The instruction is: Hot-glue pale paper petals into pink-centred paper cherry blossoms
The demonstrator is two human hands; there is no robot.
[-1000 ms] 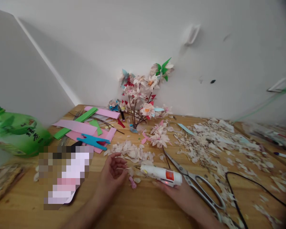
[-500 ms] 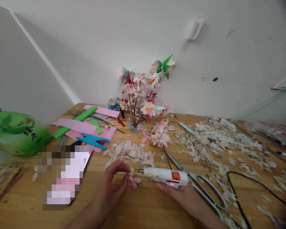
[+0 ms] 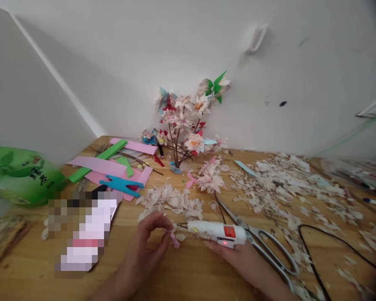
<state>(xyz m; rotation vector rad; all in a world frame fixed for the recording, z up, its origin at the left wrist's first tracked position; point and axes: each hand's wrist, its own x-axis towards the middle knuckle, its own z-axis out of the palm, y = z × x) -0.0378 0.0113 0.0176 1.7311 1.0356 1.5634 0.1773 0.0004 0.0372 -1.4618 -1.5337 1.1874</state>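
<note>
My right hand (image 3: 232,253) is wrapped round a white hot glue gun (image 3: 213,232) with a lit red light, its nozzle pointing left. The nozzle tip is at or very near the fingertips of my left hand (image 3: 152,240). Thumb and forefinger of that hand pinch a small pink paper piece (image 3: 174,241), with a pale petal at its top. Whether the nozzle touches the petal I cannot tell. Behind them lies a heap of pale petals (image 3: 172,200). Scissors (image 3: 271,246) lie on the table, partly beneath my right hand and forearm.
Handmade flowers on stems (image 3: 184,113) stand by the wall, and a finished pink-white flower (image 3: 210,179) lies in front. Pink and green paper strips (image 3: 97,165) and a green bottle (image 3: 21,175) are at left. Scattered petals (image 3: 275,184) and a black cord (image 3: 319,267) lie right.
The glue gun has shifted very slightly left towards my left fingertips. Both hands otherwise keep nearly the same place and grip.
</note>
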